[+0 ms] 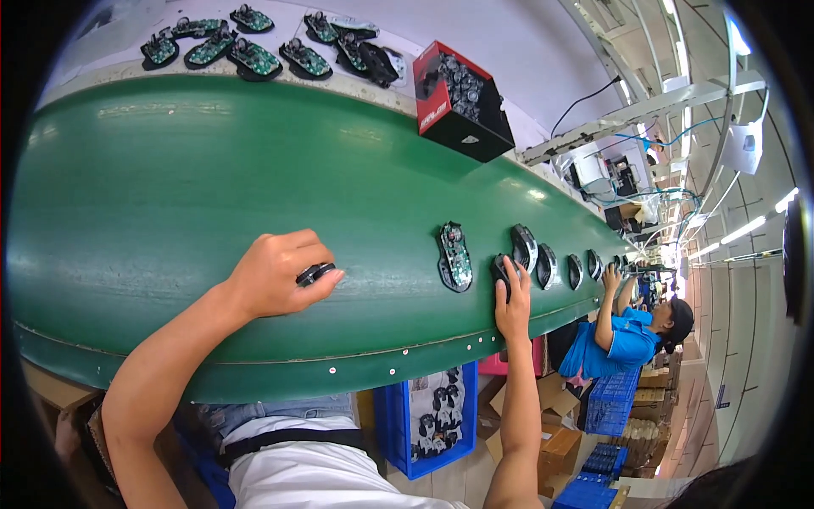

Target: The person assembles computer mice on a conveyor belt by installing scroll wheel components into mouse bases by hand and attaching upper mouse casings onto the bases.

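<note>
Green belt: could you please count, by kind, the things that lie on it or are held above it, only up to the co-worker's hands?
Open unit with green circuit board: 1
Dark mouse-shaped pieces, one under the right hand: 5
Dark piece in the left hand: 1
Total: 7
Those at the co-worker's hands and beyond are too small to count.

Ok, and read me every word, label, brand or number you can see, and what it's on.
Box: white lettering on the red side, which I won't copy; a small pale mark on the black side, too small to read.
Hanging sheet: any print is too small to read.
I can make out no other text.
</note>
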A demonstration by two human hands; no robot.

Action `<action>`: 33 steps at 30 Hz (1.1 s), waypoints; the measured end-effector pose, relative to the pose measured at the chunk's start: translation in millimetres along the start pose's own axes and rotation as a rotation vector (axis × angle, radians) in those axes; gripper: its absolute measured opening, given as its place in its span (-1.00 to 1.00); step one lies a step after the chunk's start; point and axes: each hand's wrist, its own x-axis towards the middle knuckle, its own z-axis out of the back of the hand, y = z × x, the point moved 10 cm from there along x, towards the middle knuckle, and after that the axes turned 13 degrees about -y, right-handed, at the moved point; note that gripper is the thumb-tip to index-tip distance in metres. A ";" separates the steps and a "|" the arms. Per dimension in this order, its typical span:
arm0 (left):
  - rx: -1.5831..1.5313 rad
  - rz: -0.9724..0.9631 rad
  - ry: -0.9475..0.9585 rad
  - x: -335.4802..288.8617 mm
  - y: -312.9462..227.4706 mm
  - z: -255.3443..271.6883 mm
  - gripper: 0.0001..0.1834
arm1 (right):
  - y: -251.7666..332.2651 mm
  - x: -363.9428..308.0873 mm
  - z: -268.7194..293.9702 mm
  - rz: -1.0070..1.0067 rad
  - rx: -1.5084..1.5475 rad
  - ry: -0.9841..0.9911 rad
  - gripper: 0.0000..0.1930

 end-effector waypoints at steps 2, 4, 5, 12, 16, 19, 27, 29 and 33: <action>-0.003 -0.015 -0.015 0.9 -4.2 1.2 -0.82 | 4.5 1.3 0.5 -0.009 -0.013 0.001 -0.56; 0.026 -0.013 -0.035 3.0 -5.0 6.2 -0.82 | 5.6 8.4 0.3 -0.026 0.005 -0.008 -0.56; 0.029 -0.010 -0.032 1.4 -5.3 6.5 -0.83 | 0.8 5.0 -0.6 -0.032 0.064 0.013 -0.56; -0.019 -0.040 -0.032 -4.9 -3.8 -1.1 -0.84 | -42.7 23.0 -2.8 -0.220 0.244 0.052 -0.48; 0.004 0.023 0.003 -2.5 -0.9 2.8 -0.88 | -47.7 28.7 -22.6 -0.153 0.253 0.096 -0.53; -0.027 0.025 0.021 0.3 -3.5 0.7 -0.89 | -45.7 26.9 -15.5 -0.144 0.338 -0.001 -0.57; -0.117 0.134 -0.052 -2.6 14.9 2.9 -0.77 | -57.7 23.0 -17.9 -0.296 0.445 -0.012 -0.58; -0.138 0.158 -0.095 -1.2 18.4 7.7 -0.75 | -47.6 16.0 -15.2 -0.389 0.557 -0.005 -0.57; -0.222 0.403 0.001 3.1 33.2 1.4 -0.68 | -39.0 6.3 -10.6 -0.184 0.363 -0.033 -0.57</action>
